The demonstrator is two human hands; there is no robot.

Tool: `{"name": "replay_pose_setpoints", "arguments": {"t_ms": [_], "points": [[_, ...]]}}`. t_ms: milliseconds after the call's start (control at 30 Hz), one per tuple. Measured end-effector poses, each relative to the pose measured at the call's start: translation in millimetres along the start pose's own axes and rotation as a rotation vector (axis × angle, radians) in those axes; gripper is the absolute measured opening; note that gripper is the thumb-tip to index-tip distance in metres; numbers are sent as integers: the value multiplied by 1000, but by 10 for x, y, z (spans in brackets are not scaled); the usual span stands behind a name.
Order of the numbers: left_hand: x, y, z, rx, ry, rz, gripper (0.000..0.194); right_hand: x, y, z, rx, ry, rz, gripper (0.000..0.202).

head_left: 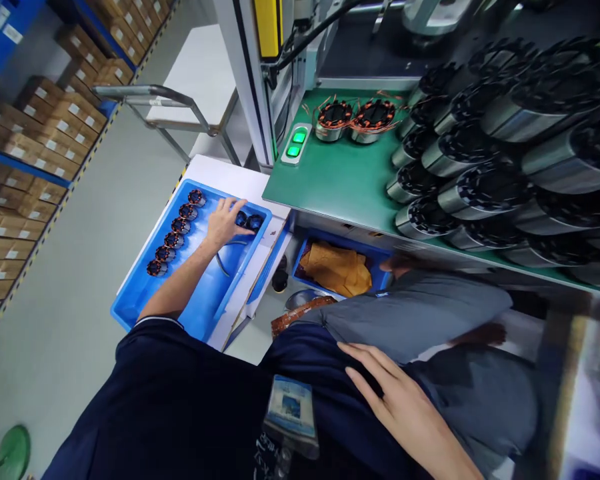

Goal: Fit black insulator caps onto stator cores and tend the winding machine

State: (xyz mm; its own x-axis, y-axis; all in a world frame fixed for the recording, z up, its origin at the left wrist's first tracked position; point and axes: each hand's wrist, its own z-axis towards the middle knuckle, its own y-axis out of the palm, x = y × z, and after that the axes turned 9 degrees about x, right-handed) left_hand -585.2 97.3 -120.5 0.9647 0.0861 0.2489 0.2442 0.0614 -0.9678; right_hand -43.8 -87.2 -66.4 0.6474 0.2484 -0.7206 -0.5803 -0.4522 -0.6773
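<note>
the green bench top extends across the upper right. banked on its right part is a stack of metal cores, silver-sided with black slotted tops. the blue tray rests on a white surface to the left of the bench, at a lower level. the right hand is open, fingers together and lightly bent, thumb set apart, poised in front of the dark clothing at the lap; whether its fingertips touch the cloth cannot be told. the left hand reaches into the far part of the tray, partly open, thumb and fingers parted around the near one of two dark pieces. contact with that piece is probable in position only; a firm grip cannot be confirmed. two wound cores with loose copper-coloured wires stand side by side on the bench, beside a switch plate with two lit green buttons. six small wound cores form a slanting row along the tray's left side. the dark pieces sit at its opposite side, toward the bench.
</note>
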Motion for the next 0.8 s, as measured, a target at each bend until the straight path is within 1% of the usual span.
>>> {"name": "replay_pose_setpoints", "arguments": {"t_ms": [67,133,233,333,400,500,567,600,700,800], "points": [[21,52,-128,61,-105,-8,108,22,27,22,-19,5,-6,48],[35,129,-225,92,-177,-44,114,46,52,50,-30,1,-6,49],[38,247,-299,118,-225,-113,117,84,99,87,-50,-31,-20,50],[29,263,-401,109,-244,-141,115,132,128,105,-69,-81,-39,52],[26,194,-562,119,-286,-104,104,177,108,112,-70,-103,-41,52],[26,38,-956,129,-388,12,74,267,21,114,-52,-99,-20,51],[22,-55,-1268,78,-445,77,56,338,-48,93,-23,-74,0,50],[21,-96,-1421,43,-469,102,51,377,-78,70,-9,-61,11,49],[44,-220,-1833,-35,-547,179,47,503,-151,-48,39,-38,25,49],[142,-395,-2139,-71,-621,250,43,640,-281,-232,88,-37,12,51]]}}
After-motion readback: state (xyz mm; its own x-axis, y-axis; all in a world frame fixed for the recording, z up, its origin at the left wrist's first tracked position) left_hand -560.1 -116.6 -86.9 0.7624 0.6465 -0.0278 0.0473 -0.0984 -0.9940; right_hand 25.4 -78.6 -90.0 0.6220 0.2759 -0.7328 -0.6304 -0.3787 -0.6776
